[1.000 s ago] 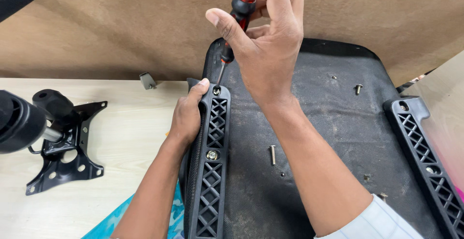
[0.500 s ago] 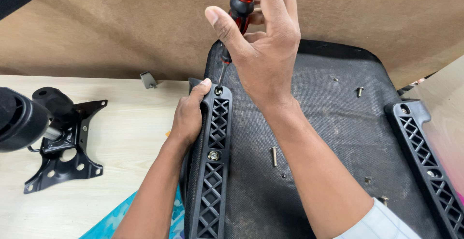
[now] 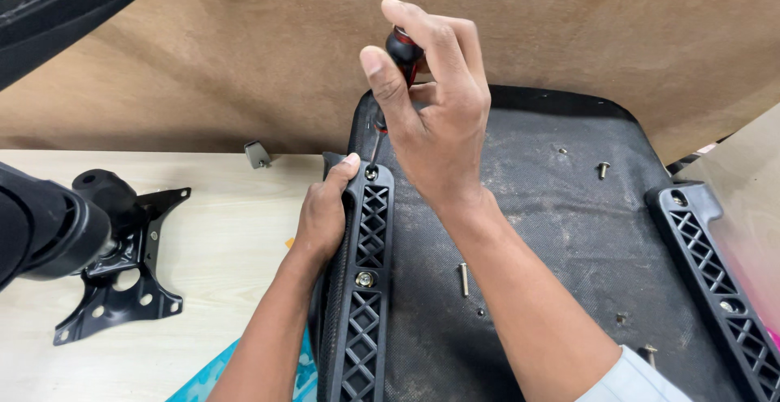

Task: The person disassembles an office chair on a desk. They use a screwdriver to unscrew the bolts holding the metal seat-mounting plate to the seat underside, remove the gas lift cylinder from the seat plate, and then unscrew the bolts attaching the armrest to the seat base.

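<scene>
Your right hand (image 3: 435, 121) is clamped round a screwdriver (image 3: 400, 54) with a red-and-black handle, held nearly upright, tip down at the top screw hole of the left bracket (image 3: 363, 284) — the tip itself is too small to tell if it sits in the screw. Your left hand (image 3: 323, 215) grips the outer edge of that bracket near its top end, fingers wrapped round the side, thumb lying along the top by the hole. The two hands are close, the right just above the left, not touching. The bracket is a black lattice strip lying along the left edge of the seat base (image 3: 536, 231), a dark fabric-covered panel that leans up against brown board (image 3: 244, 52). A bolt with washer (image 3: 365, 278) sits mid-bracket. A loose screw (image 3: 464, 278) lies on the seat base just right of your forearm, another screw (image 3: 603, 169) further up right, and one more (image 3: 649, 353) low by your sleeve. A second lattice bracket (image 3: 715, 280) runs along the right edge of the seat base. On the pale table (image 3: 219, 247) to the left lies a black metal plate (image 3: 122, 280) with a cylinder (image 3: 49, 227) on it — well apart from your hands. A small grey clip (image 3: 258, 155) stands at the table's back edge.
</scene>
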